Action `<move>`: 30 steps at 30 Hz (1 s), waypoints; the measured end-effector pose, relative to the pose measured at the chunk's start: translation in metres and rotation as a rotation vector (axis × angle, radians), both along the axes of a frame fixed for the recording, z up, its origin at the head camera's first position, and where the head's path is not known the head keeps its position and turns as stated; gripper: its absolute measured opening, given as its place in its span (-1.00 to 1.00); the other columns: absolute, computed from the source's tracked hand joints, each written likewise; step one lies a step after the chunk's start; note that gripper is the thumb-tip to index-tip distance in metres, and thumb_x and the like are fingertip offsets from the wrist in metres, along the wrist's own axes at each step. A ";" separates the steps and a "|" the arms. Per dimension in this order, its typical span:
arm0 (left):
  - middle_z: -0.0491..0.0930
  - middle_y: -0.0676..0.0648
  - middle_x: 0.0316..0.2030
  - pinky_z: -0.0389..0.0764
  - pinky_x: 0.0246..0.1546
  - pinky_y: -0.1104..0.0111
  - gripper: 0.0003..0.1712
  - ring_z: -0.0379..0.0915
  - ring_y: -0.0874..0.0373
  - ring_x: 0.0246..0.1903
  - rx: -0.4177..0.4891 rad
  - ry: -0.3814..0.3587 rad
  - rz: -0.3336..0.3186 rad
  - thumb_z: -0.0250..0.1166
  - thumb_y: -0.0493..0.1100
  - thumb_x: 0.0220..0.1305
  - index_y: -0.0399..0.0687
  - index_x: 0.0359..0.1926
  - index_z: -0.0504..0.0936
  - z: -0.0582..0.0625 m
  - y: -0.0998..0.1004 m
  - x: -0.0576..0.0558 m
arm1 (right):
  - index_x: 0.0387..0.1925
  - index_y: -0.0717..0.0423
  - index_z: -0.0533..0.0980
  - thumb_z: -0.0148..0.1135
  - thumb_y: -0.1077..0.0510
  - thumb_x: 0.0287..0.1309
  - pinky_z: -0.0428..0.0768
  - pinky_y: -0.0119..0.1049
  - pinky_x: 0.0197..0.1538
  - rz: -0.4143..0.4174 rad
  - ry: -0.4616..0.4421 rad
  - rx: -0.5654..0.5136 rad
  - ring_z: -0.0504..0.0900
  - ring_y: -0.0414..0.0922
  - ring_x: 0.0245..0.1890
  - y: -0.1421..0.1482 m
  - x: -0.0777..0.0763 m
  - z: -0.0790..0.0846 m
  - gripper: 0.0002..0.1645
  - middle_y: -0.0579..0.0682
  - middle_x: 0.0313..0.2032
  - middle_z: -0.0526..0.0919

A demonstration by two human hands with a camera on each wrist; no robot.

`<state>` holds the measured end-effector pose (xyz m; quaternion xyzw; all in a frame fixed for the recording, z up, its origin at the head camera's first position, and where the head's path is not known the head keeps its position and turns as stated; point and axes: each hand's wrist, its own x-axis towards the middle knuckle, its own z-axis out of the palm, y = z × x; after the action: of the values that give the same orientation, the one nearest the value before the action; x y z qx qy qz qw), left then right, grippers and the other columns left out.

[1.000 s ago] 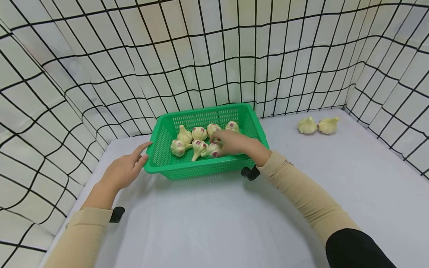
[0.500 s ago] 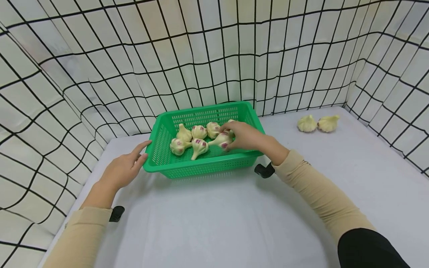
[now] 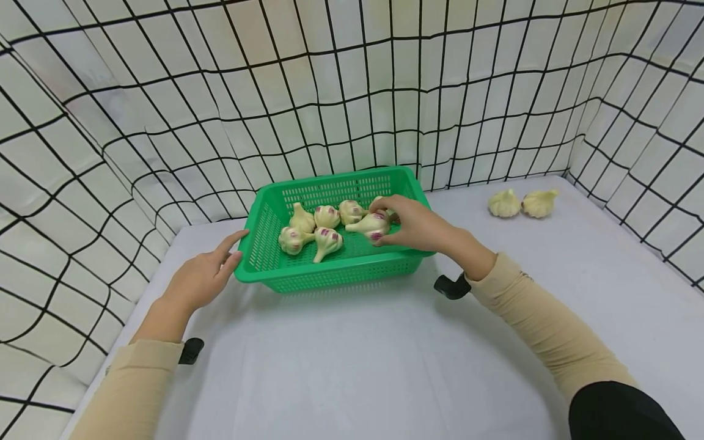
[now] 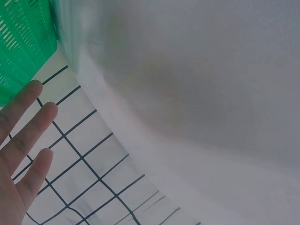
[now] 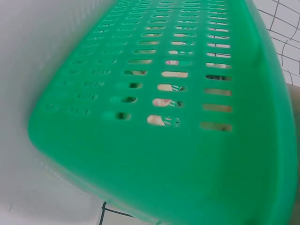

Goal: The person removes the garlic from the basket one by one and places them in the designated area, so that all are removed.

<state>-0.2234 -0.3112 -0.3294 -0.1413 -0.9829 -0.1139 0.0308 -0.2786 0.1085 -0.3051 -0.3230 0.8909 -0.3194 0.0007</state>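
Right hand pinches one garlic bulb, unreleased, within the green basket; other bulbs already lie there; two paler bulbs sit outside at three o'clock; left hand, fingers apart, is at the basket's nine-o'clock end.

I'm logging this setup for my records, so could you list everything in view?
Table: one, white, foreground.
Basket: one, green, on the table.
Basket garlic: at least six, cream, most marked purple, inside the basket; one mostly hidden.
Held garlic: one, cream and purple, towards the basket's right end.
Loose garlic: two, pale yellow, far right of the table.
Net: count unclear, black, back and sides.
Backing: count unclear, whitish, behind the net.
Wrist cameras: two, black, one per wrist.
Sleeves: two, tan, forearms.
Left hand: one, bare, at the basket's left end.
Right hand: one, bare, gripping the held garlic.
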 end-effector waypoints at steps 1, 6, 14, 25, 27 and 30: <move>0.69 -0.32 -0.21 0.52 -0.46 0.07 -0.34 0.57 -0.05 -0.42 0.000 0.001 0.001 -0.24 0.20 0.66 0.06 0.60 0.08 0.000 0.000 0.000 | 0.25 0.15 0.50 0.55 0.07 0.15 0.57 -0.14 0.06 -0.005 0.000 -0.006 0.51 -0.03 0.05 0.002 0.001 0.000 -0.33 0.08 0.19 0.51; 0.69 -0.33 -0.19 0.52 -0.45 0.07 -0.33 0.57 -0.05 -0.41 0.000 -0.004 0.005 -0.24 0.21 0.66 0.06 0.60 0.07 0.000 0.001 0.000 | 0.31 0.18 0.45 0.56 0.11 0.14 0.57 -0.09 0.14 -0.022 -0.009 -0.063 0.55 0.00 0.10 0.009 0.004 0.000 -0.25 0.09 0.26 0.46; 0.68 -0.34 -0.21 0.55 -0.41 0.00 -0.34 0.59 -0.11 -0.37 -0.007 -0.002 0.009 -0.24 0.20 0.66 0.06 0.60 0.08 -0.001 0.000 0.000 | 0.32 0.21 0.41 0.55 0.14 0.15 0.53 -0.05 0.21 -0.026 0.018 -0.144 0.57 0.06 0.12 0.021 0.008 -0.006 -0.23 0.10 0.23 0.47; 0.68 -0.34 -0.21 0.54 -0.42 0.01 -0.33 0.60 -0.12 -0.36 -0.007 -0.003 0.010 -0.25 0.21 0.66 0.07 0.60 0.07 0.000 -0.001 0.000 | 0.26 0.25 0.39 0.54 0.27 0.13 0.52 0.02 0.24 -0.013 0.042 -0.310 0.56 0.09 0.09 0.039 0.010 -0.010 -0.28 0.15 0.18 0.44; 0.68 -0.36 -0.20 0.54 -0.42 0.01 -0.33 0.60 -0.13 -0.35 -0.009 -0.001 0.011 -0.26 0.22 0.66 0.08 0.60 0.07 -0.001 -0.002 0.000 | 0.26 0.26 0.38 0.54 0.26 0.13 0.52 0.03 0.24 -0.021 0.036 -0.323 0.55 0.11 0.12 0.041 0.010 -0.009 -0.28 0.16 0.20 0.43; 0.68 -0.35 -0.20 0.54 -0.41 0.01 -0.33 0.60 -0.14 -0.34 -0.010 0.001 0.010 -0.26 0.22 0.65 0.08 0.60 0.07 -0.002 -0.002 -0.001 | 0.26 0.24 0.37 0.53 0.27 0.13 0.53 0.01 0.23 -0.042 0.019 -0.346 0.56 0.12 0.13 0.046 0.010 -0.007 -0.27 0.15 0.21 0.42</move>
<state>-0.2242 -0.3137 -0.3311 -0.1367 -0.9842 -0.1085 0.0311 -0.2683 0.1543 -0.3124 -0.3026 0.8292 -0.4647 -0.0701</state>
